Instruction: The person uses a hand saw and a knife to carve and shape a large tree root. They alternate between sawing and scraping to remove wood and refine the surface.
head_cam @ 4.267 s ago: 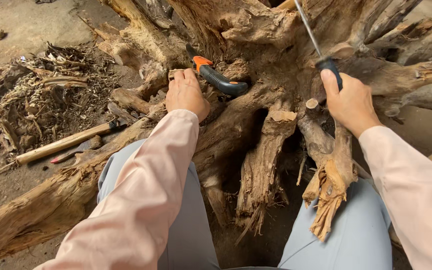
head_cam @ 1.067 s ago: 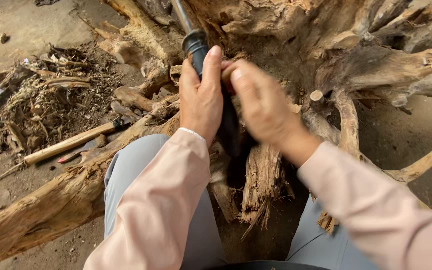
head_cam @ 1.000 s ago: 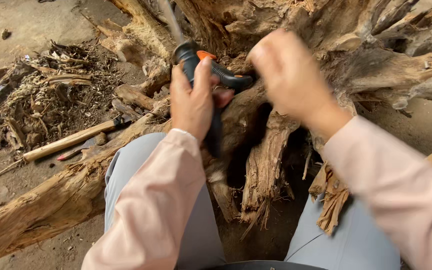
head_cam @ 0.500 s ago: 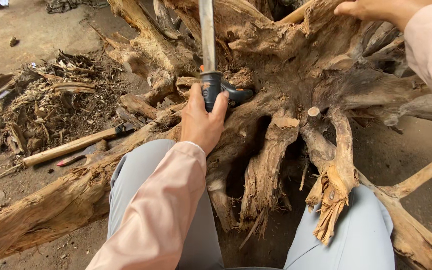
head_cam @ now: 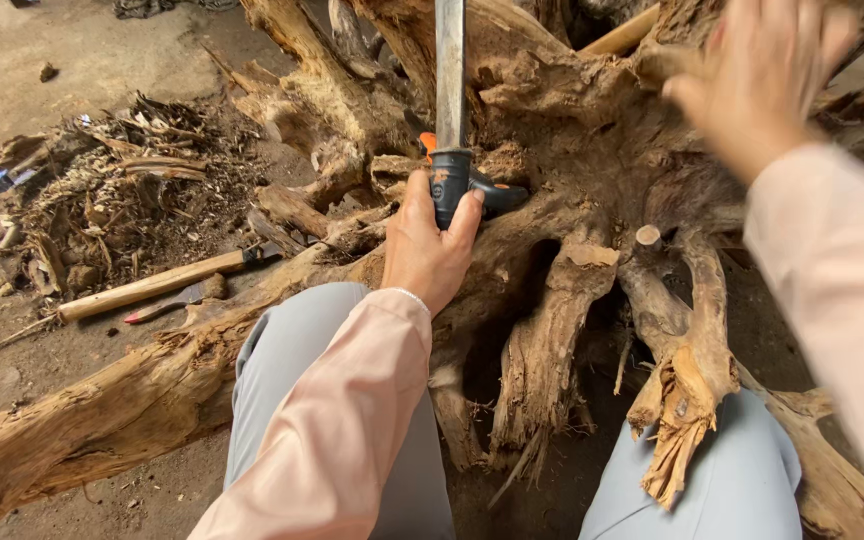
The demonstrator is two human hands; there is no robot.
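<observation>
My left hand [head_cam: 428,245] grips the black handle of a hand saw [head_cam: 449,110], whose long grey blade points straight up and away along the big gnarled tree stump [head_cam: 572,200]. An orange patch shows beside the handle. My right hand [head_cam: 757,75] is blurred at the upper right, fingers spread, close to a stub of root on the stump; it holds nothing that I can see. Both sleeves are pale pink, and my knees in light grey trousers sit on either side of the roots.
A wooden-handled tool [head_cam: 152,287] lies on the dirt at left, beside a small red-handled tool [head_cam: 167,303]. A heap of wood chips and bark [head_cam: 102,200] lies behind them. A thick root [head_cam: 102,420] runs to the lower left.
My right hand let go of the saw and moved up to the stump's upper right. My left hand took over the saw and turned its blade upright.
</observation>
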